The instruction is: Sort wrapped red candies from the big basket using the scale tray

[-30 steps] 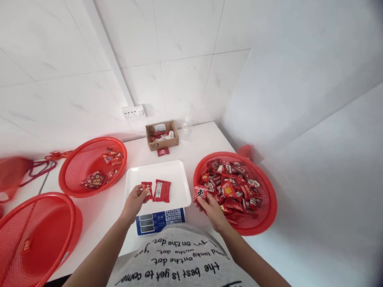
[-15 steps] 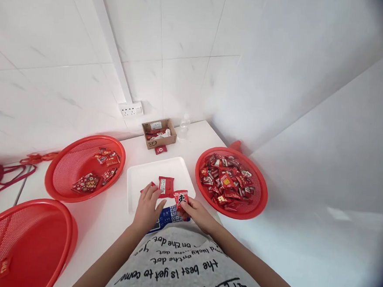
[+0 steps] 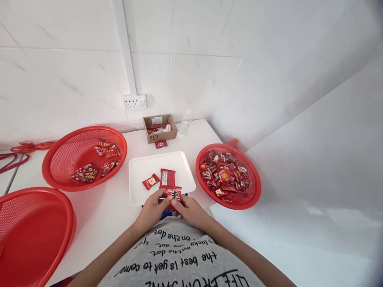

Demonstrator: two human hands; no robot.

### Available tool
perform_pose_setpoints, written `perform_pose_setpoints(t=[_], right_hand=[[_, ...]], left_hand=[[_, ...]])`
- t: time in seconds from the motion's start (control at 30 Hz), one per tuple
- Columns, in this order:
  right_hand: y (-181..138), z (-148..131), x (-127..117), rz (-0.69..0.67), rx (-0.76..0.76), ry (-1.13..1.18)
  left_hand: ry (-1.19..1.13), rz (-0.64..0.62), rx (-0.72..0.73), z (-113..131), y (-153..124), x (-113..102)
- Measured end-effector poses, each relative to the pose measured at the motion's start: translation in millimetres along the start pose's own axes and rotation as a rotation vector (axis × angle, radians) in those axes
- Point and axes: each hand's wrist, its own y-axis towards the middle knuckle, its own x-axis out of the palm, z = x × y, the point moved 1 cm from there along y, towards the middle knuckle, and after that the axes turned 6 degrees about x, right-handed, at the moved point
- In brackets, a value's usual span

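Between my two hands is a small red snack packet with a large black character on white. My left hand pinches its left side, and my right hand grips its right side, thumbs close together. Just beyond, two more red packets lie on the white tray: a small packet with a pale picture, and a larger packet with a white label, partly overlapped by the held one. Under my hands shows part of a blue keypad panel, mostly hidden.
A red basket full of red packets stands right of the tray. To the left are a red basket with several packets and a nearer basket holding one small packet. A cardboard box and clear bottle stand near the wall.
My left hand has moved from the packet on the tray to the one in my right hand, and now grips it too. The held packet shifted slightly left and toward the tray's middle.
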Motion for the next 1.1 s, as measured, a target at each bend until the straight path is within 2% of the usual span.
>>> perform_pose_setpoints(t=[0.1,0.27,0.4,0.53,0.73,0.93,1.1], right_hand=[[0,1,-1,0.026,-0.076,-0.074],[1,7,-4,0.007,-0.081,-0.013],[-2,5,-9,0.003,-0.129,0.034],[-3,2,-13,-0.018,-0.171,0.079],[0,7,-14,0.017,-0.148,0.127],[-2,9,-12,0.042,-0.11,0.082],[-4,11,-8,-0.016,-0.058,0.131]], left_hand=[[-0.05,-0.04,0.036,8,0,3],[-0.053,-0.119,0.038,9,6,9],[0.001,-0.185,0.018,6,9,10],[0.108,-0.186,-0.011,4,8,10],[0.001,-0.334,0.054,0,9,12],[-0.002,-0.337,0.031,-2,12,11],[-0.113,-0.367,-0.028,0,11,8]])
